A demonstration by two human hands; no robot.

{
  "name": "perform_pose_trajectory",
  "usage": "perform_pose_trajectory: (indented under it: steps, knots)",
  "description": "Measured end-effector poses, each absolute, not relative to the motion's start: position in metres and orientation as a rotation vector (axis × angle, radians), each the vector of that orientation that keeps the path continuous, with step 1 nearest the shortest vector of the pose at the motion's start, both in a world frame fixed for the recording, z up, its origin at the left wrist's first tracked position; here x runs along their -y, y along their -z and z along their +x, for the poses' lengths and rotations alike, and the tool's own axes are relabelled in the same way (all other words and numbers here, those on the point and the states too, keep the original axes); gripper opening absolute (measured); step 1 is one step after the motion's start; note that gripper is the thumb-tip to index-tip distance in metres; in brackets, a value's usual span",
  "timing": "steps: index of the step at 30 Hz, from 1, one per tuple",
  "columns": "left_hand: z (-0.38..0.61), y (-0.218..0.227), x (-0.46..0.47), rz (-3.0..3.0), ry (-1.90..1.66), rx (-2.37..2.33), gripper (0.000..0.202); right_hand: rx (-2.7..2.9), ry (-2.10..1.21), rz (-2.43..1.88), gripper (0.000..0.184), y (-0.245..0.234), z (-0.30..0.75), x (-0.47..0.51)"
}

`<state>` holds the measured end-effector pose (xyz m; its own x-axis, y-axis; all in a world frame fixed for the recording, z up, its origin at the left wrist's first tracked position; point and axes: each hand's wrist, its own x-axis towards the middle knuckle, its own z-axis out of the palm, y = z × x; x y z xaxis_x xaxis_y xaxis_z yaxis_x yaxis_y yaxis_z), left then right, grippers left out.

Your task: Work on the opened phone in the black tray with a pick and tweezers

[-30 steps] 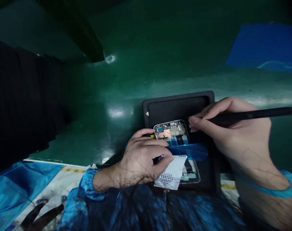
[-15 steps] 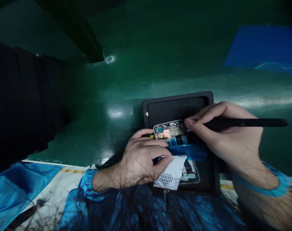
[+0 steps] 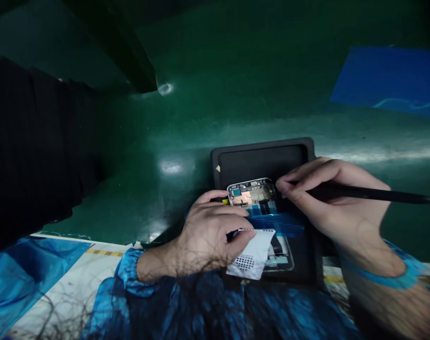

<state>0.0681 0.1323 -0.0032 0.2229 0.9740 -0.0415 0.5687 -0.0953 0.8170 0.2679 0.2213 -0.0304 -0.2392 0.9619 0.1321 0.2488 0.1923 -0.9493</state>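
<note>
An opened phone [image 3: 252, 194] with its circuit board showing lies in a black tray [image 3: 262, 163]. A strip of blue film [image 3: 287, 224] crosses its middle. My left hand [image 3: 211, 231] rests over the phone's left side, its fingers on the edge. Between that hand's thumb and fingers is a white sheet [image 3: 260, 252] with rows of black dots. My right hand [image 3: 337, 198], closed in a pen-like grip, holds slim black tweezers [image 3: 384, 194] near the phone's upper right corner. The fingers hide their tips. Whether anything is in the tips, I cannot tell.
Green tabletop [image 3: 186, 123] surrounds the tray. A blue sheet [image 3: 388, 78] lies at the far right, and a dark post [image 3: 130, 61] stands at the upper left. Dark cloth [image 3: 30, 151] fills the left side. A small pale scrap [image 3: 218, 168] sits on the tray's rim.
My right hand has shifted slightly right and down, away from the phone's corner. The tweezers' rear end has dipped. My left hand and the white sheet have stayed in place.
</note>
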Motion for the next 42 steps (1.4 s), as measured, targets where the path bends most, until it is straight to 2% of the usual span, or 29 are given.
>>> perform_pose_trajectory:
  steps: [10, 19, 24, 33, 37, 42]
  knots:
    - [0.067, 0.003, -0.133, 1.755, -0.681, -1.440, 0.016, 1.734, -1.073, -1.136, 0.025, 0.032, 0.268, -0.222]
    - [0.067, 0.003, -0.133, 1.774, -0.698, -1.436, 0.016, 2.061, -0.943, -0.870, 0.030, 0.031, 0.274, -0.219]
    - [0.067, 0.003, -0.133, 1.788, -0.710, -1.430, 0.014, 1.942, -0.926, -0.911, 0.029, 0.030, 0.273, -0.220]
    - [0.068, 0.008, -0.132, 1.859, -0.763, -1.433, 0.012, 1.812, -1.036, -0.957, 0.029, 0.035, 0.272, -0.225]
    - [0.068, 0.009, -0.132, 1.901, -0.753, -1.424, 0.016, 1.681, -1.109, -0.955, 0.032, 0.021, 0.281, -0.214]
    - [0.068, 0.009, -0.132, 1.957, -0.748, -1.427, 0.020, 1.772, -1.246, -0.881, 0.031, 0.003, 0.286, -0.193]
